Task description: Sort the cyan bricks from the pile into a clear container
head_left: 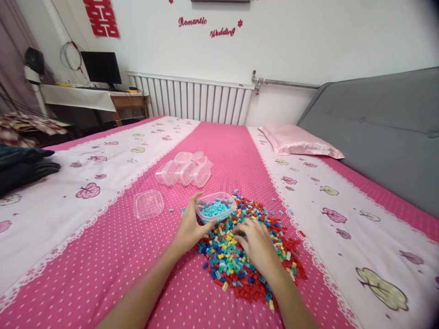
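Observation:
A clear plastic container (pixel 224 216) with light blue toy bricks (pixel 214 209) inside rests at the far left edge of a mixed brick pile. My left hand (pixel 190 229) grips its left side, thumb along the near wall and fingers behind. Over the middle of the pile (pixel 226 260), my right hand (pixel 256 241) is bent down with thumb and fingers drawn together. Whatever its fingertips pinch is too small and covered to name. Red, yellow, blue, green and cream bricks make up the pile, lying directly on the pink bedspread.
A clear lid (pixel 148 204) lies flat to the left of the container. Farther back, several closed clear containers (pixel 185 171) are grouped together. The dotted bedspread (pixel 113 265) spreads around them. A pink pillow (pixel 298 140) lies by the grey headboard (pixel 377 123); dark clothing (pixel 24 167) sits far left.

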`<control>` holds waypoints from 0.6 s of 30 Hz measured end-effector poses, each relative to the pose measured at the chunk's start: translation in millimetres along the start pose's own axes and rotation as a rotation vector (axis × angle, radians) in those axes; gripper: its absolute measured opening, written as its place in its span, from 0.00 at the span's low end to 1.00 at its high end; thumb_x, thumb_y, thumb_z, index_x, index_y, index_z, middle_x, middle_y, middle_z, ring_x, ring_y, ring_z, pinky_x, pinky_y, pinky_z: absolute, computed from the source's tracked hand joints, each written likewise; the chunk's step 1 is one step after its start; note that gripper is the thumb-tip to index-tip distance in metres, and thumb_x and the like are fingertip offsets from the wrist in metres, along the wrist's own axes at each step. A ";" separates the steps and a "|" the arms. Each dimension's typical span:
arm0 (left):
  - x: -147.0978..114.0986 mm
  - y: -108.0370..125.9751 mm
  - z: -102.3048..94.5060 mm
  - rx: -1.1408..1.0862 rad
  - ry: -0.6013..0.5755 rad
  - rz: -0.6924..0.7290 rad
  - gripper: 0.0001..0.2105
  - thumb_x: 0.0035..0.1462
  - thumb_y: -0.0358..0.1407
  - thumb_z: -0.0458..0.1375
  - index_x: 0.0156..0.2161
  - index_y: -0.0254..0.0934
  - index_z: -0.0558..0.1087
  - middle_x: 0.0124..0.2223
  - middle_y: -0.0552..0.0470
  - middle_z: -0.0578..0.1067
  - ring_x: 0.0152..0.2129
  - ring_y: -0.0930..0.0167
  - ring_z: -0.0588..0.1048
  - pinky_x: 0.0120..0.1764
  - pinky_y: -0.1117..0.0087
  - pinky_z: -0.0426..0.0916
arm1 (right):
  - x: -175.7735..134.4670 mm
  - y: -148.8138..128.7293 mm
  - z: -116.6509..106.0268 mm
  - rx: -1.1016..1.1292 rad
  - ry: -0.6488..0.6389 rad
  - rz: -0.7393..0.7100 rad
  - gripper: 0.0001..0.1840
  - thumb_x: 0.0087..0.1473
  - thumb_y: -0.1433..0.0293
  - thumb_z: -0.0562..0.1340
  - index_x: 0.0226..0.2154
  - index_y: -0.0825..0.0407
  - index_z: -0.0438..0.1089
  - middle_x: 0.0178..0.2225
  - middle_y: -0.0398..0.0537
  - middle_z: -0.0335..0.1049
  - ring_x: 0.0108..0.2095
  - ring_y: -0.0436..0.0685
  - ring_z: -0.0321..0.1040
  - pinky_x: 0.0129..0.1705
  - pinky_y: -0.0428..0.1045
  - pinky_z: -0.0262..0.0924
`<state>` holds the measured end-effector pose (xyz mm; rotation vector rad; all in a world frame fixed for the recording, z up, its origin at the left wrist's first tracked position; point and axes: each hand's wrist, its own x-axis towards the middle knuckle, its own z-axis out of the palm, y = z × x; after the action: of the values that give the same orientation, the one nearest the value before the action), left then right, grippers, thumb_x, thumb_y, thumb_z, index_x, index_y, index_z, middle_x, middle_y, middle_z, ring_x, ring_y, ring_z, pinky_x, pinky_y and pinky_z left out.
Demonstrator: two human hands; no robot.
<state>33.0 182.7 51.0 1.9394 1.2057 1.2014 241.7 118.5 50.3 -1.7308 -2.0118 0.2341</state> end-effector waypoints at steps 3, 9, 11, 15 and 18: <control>-0.4 0.7 0.1 0.000 -0.020 0.001 0.36 0.51 0.38 0.65 0.62 0.40 0.53 0.49 0.46 0.73 0.47 0.60 0.75 0.52 0.54 0.68 | -1.0 0.1 2.9 -0.009 0.039 -0.002 0.07 0.56 0.74 0.66 0.34 0.45 0.78 0.36 0.46 0.74 0.43 0.60 0.68 0.47 0.54 0.57; -1.7 2.3 1.0 0.011 -0.030 0.017 0.36 0.51 0.38 0.65 0.62 0.39 0.53 0.49 0.46 0.73 0.45 0.61 0.75 0.51 0.55 0.69 | -1.3 1.0 6.9 -0.036 0.114 -0.038 0.09 0.55 0.76 0.66 0.32 0.45 0.78 0.34 0.45 0.74 0.41 0.59 0.69 0.43 0.52 0.58; -1.9 2.2 1.3 0.019 -0.030 0.016 0.36 0.51 0.38 0.65 0.62 0.39 0.53 0.49 0.46 0.74 0.45 0.61 0.75 0.51 0.55 0.69 | -0.5 0.9 7.8 -0.038 0.123 -0.037 0.09 0.55 0.77 0.66 0.31 0.45 0.77 0.34 0.45 0.74 0.41 0.59 0.69 0.43 0.52 0.57; -2.0 1.6 1.6 0.020 -0.039 0.007 0.36 0.51 0.37 0.65 0.62 0.40 0.53 0.50 0.46 0.73 0.47 0.60 0.75 0.52 0.55 0.69 | 1.2 -0.6 8.3 -0.040 0.112 -0.023 0.09 0.55 0.76 0.65 0.30 0.46 0.76 0.33 0.45 0.74 0.41 0.59 0.69 0.44 0.52 0.57; -2.1 0.6 2.2 0.011 -0.041 0.007 0.37 0.51 0.37 0.65 0.63 0.39 0.53 0.52 0.44 0.72 0.49 0.59 0.74 0.53 0.55 0.69 | 2.2 -2.3 6.6 -0.037 0.097 -0.009 0.08 0.56 0.76 0.64 0.29 0.48 0.75 0.33 0.46 0.74 0.41 0.60 0.69 0.44 0.53 0.57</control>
<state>34.7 180.6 49.7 1.9684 1.1878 1.1547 236.4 121.3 46.0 -1.7215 -1.9649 0.1089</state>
